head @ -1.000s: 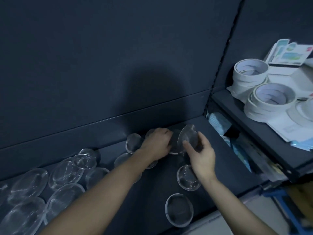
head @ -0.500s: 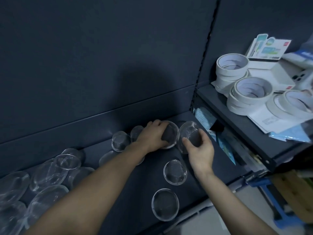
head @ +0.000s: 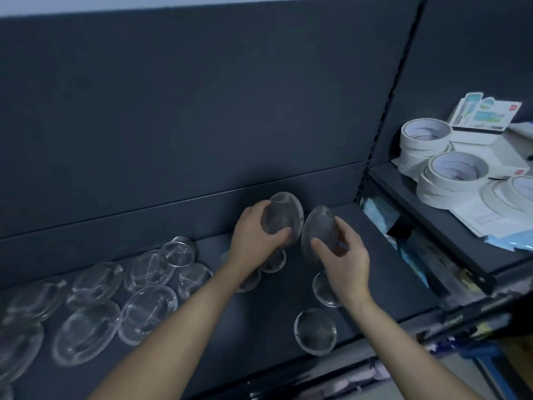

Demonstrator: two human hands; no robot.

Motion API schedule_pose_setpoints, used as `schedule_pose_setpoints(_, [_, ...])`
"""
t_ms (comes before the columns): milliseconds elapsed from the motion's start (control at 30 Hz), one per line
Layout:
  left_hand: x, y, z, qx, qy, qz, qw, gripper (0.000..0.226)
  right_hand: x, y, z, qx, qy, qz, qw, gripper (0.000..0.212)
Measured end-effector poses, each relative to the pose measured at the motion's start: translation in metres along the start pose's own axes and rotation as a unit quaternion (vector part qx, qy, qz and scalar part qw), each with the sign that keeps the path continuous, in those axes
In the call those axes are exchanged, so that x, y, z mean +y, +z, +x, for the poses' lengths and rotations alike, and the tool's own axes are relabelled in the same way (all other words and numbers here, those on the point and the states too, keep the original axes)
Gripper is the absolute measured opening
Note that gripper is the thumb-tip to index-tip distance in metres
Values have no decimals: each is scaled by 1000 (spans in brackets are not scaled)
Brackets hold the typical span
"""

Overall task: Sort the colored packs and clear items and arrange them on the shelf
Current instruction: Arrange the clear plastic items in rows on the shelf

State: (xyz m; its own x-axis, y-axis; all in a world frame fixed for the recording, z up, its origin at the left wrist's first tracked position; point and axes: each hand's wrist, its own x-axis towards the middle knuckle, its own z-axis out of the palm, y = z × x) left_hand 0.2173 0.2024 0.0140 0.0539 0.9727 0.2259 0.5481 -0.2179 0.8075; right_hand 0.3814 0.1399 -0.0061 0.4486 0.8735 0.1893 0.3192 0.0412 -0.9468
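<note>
**Shelf layout**

Lower shelf [head: 360,243]: heap of dishes [head: 115,290] at left, front dish [head: 315,332] near the front edge. Above the middle, left hand [head: 253,235] holds one dish [head: 284,217], right hand [head: 343,258] another dish [head: 318,232] just beside it. Upper shelf [head: 418,203] at right: tape rolls [head: 455,171], card packs [head: 487,111] behind them.

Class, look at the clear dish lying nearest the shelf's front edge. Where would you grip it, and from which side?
The dish lies flat on the shelf, round and shallow, with bare shelf to its left and right. So probably grip its rim from above, fingers on opposite edges.
</note>
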Motion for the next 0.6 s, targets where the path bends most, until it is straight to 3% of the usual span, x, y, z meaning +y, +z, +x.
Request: schedule_pose_setpoints(600, [-112, -216, -172, 49, -102, 148, 982, 78, -59, 124, -148, -234, -58, -52, 969, 61])
